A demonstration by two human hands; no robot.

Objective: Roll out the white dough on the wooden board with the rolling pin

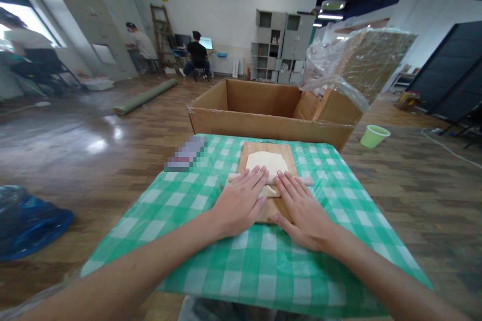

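A pale rolling pin (271,179) lies crosswise over a sheet of cream dough (266,161) on a wooden cutting board (246,149). Flat on the pin's left part rests my left hand (241,203), fingers stretched out and angled inward. My right hand (301,208) lies the same way on its right part, palm down with the fingers straight. Both hands press on the pin without wrapping around it. The dough reaches beyond the pin, with a smaller portion showing between my hands. Parts of the board and dough are hidden under my hands.
A green checked cloth (233,281) covers the table. A blurred-out flat object (186,154) lies at its far left corner. Behind stands a large cardboard box (263,123) with plastic wrap. A green bucket (374,136) and a blue plastic bag (33,225) are on the floor. Several people sit farther back.
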